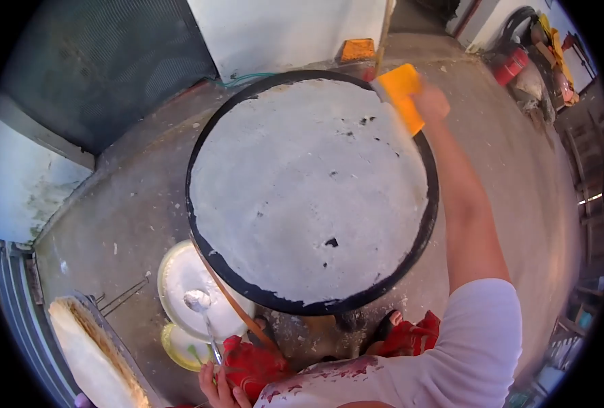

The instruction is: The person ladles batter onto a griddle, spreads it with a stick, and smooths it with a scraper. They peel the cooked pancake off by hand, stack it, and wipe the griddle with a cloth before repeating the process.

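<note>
A large round black griddle (432,180) sits in front of me, covered almost to its rim by a thin white layer of batter (302,177) with a few dark gaps. At the griddle's far right edge my right hand (431,103) is closed on an orange scraper (400,95), its blade at the batter's border; the hand is slightly blurred. Low in the view, my left hand (222,386) has its fingers curled round the handle of a metal ladle (198,300). The ladle's bowl, coated white, is over a wide bucket of white batter (179,275).
Below that bucket is a smaller yellowish-green container (179,347). A stack of thin pale sheets (88,353) rises at the lower left. An orange object (358,49) lies by the white wall panel (281,34). A red cylinder (511,66) and clutter stand at the far right.
</note>
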A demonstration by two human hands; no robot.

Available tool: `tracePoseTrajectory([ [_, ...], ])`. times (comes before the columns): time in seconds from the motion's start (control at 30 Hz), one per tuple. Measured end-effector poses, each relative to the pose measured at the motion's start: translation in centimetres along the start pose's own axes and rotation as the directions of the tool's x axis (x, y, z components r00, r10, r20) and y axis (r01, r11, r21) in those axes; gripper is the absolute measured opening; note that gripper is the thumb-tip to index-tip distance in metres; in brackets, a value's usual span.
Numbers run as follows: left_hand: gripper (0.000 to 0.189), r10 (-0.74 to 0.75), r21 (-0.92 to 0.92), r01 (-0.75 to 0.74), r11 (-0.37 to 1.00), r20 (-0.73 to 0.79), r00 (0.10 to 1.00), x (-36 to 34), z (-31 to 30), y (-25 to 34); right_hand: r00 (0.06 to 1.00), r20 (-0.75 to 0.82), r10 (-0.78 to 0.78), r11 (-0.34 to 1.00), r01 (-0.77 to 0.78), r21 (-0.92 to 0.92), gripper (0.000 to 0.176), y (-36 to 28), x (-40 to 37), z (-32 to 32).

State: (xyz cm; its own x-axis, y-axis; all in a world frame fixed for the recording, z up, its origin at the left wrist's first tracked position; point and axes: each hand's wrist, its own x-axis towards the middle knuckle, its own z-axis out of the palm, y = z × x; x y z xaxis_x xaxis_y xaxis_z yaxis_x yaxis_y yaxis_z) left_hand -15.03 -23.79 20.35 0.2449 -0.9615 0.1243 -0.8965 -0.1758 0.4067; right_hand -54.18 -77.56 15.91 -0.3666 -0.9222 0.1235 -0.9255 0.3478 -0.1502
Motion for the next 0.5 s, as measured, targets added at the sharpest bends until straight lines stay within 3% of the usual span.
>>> tracePoseTrajectory([
  [0.03,0.037,0.006,0.004,-0.006,1.000,0.017,1.000,0.2,0.1,-0.5,0.995,0.030,0.093,0.995,-0.092,-0.039,0.050,-1.1,1.1,0.0],
  [0.07,0.037,0.011,0.006,-0.011,1.000,0.038,0.999,0.4,0.3,-0.8,0.996,0.032,0.083,0.996,-0.082,-0.034,0.050,-1.9,2.0,0.8],
  [0.13,0.038,-0.017,-0.004,0.017,1.000,0.025,1.000,0.8,0.6,-1.0,0.993,-0.031,-0.111,0.994,0.110,-0.025,0.049,-3.8,3.5,2.3],
  [0.27,0.039,-0.114,0.003,0.114,0.993,0.055,0.992,1.9,0.3,-0.7,0.976,-0.037,-0.216,0.975,0.214,-0.053,0.051,-10.4,5.8,3.7],
  [0.33,0.039,-0.125,0.020,0.124,0.992,0.059,0.990,1.8,0.4,-1.1,0.925,-0.018,-0.380,0.925,0.380,0.011,0.060,-13.9,6.9,4.7],
  [0.4,0.039,-0.138,0.046,0.136,0.990,0.063,0.988,1.7,0.7,-1.3,0.823,-0.109,-0.558,0.820,0.567,0.078,0.058,-18.0,7.5,7.3],
  [0.5,0.039,-0.117,0.034,0.115,0.993,0.043,0.992,2.0,0.5,-1.5,0.710,-0.084,-0.699,0.676,0.695,0.246,0.054,-25.5,3.7,7.2],
])
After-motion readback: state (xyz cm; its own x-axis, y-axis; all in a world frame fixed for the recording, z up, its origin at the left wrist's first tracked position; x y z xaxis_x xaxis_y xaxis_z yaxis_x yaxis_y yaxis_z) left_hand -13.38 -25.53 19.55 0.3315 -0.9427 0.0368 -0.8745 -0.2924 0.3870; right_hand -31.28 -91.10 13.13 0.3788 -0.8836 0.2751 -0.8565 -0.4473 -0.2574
